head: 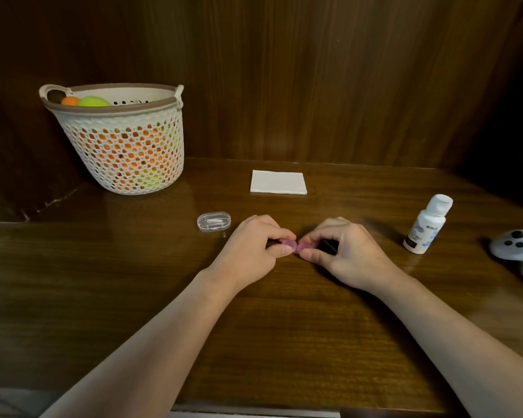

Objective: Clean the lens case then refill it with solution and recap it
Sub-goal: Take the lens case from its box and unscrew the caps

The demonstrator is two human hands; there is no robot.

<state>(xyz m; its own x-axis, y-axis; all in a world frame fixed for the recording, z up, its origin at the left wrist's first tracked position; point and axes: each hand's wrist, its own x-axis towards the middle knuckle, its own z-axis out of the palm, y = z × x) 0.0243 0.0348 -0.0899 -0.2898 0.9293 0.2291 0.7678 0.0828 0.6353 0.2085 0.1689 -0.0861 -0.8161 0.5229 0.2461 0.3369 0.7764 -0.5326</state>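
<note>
Small pink plastic lens case, frame centre — light, rigid, likely slippery; left hand and right hand fingers pinching its caps — best hold.

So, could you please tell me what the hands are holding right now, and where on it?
Both hold the pink lens case on the table: the left hand pinches its left cap, the right hand its right cap, between thumb and fingers.
</note>
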